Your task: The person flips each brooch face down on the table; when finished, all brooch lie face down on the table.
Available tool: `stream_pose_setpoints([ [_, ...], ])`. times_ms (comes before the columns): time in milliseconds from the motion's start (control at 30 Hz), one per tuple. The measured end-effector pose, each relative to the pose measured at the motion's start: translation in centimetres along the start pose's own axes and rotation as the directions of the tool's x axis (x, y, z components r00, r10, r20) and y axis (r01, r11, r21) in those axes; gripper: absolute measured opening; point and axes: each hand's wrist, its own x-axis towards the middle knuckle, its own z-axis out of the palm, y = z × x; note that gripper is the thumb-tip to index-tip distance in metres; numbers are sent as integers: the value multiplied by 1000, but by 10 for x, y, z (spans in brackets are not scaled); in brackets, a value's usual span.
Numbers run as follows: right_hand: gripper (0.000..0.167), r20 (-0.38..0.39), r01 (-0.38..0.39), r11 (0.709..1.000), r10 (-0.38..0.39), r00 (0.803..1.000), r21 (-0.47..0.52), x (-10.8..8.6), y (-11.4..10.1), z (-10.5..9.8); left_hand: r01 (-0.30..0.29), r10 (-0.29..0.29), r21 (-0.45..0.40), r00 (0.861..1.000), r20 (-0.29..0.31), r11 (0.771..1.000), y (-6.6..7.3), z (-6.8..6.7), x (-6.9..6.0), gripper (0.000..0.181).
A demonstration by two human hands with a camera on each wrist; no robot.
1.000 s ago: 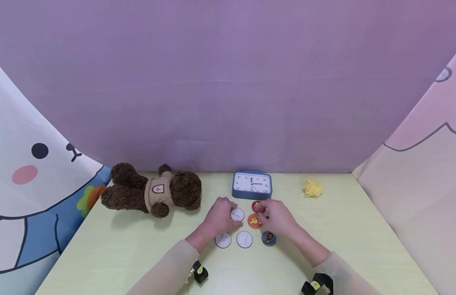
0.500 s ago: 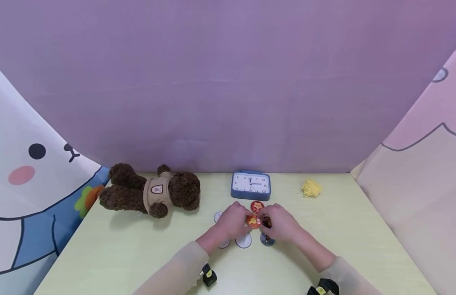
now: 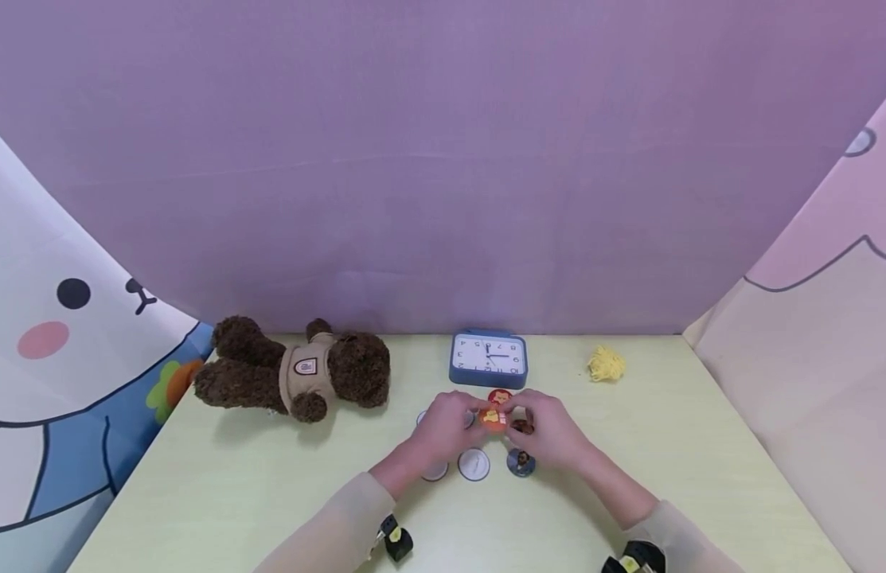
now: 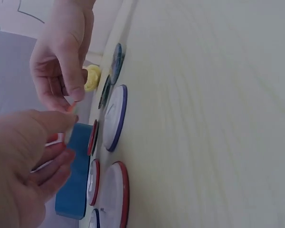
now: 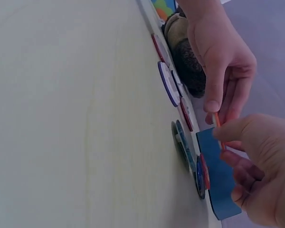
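An orange button badge [image 3: 493, 420] is held up off the table between both hands. My left hand [image 3: 446, 430] pinches its left edge, my right hand [image 3: 552, 431] its right edge. In the right wrist view the badge [image 5: 216, 124] is edge-on, above the table. Behind it lies a red badge [image 3: 499, 396], face up. By the right hand are a dark blue badge [image 3: 521, 462] and a brown one [image 3: 524, 427], partly covered by the fingers. A badge [image 3: 474, 465] lies face down, its pin back showing; others [image 3: 435, 473] are partly hidden under the left hand.
A blue clock [image 3: 489, 360] stands just behind the badges, its numerals upside down to me. To the left a brown teddy bear [image 3: 314, 372] lies on its back. Yellow yarn [image 3: 606, 364] sits at the back right. A purple cloth backdrop [image 3: 443, 199] rises at the table's far edge.
My left hand has moved right from a face-down badge to the orange one, and its fingers now grip it. The orange badge has been raised from the table between both hands.
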Motion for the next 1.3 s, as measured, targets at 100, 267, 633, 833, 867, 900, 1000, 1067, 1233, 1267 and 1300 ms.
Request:
stream_pose_setpoints([
  [100,22,-51,-3,999,5,999,42,-1,-2,-3,18,-27,-138,997,-67,990,0,-2,-3,31],
  [267,11,-132,-22,998,30,991,62,0,-6,-3,22,-67,-240,981,-182,971,3,-1,-5,27],
  [633,15,-151,-51,986,76,986,161,1,-11,-2,81,-116,-278,987,-111,957,10,-2,-8,42],
  [833,15,-97,-115,981,131,987,155,-1,-10,-1,50,-70,-222,994,-83,974,7,3,-7,46],
  [867,15,-88,-120,983,133,987,143,-1,-10,1,50,-68,-205,995,-79,977,6,4,-7,44],
  [900,15,-79,-118,985,128,989,130,-2,-10,2,52,-67,-185,995,-74,981,5,6,-7,43],
  [1000,17,-54,-79,994,84,995,75,-3,-9,7,71,-78,-121,996,-49,990,3,9,-8,38],
  [1067,20,-47,-23,999,25,999,26,-4,-8,10,93,-96,-84,995,-32,992,3,10,-8,34],
  [1233,29,-44,93,989,-98,994,-114,-7,-7,15,122,-122,14,993,7,992,2,12,-7,31],
  [1267,29,-41,105,984,-112,993,-142,-7,-7,16,123,-124,43,992,15,991,2,13,-6,31],
  [1300,30,-36,117,979,-124,992,-165,-7,-7,17,124,-126,66,992,23,990,3,13,-6,32],
])
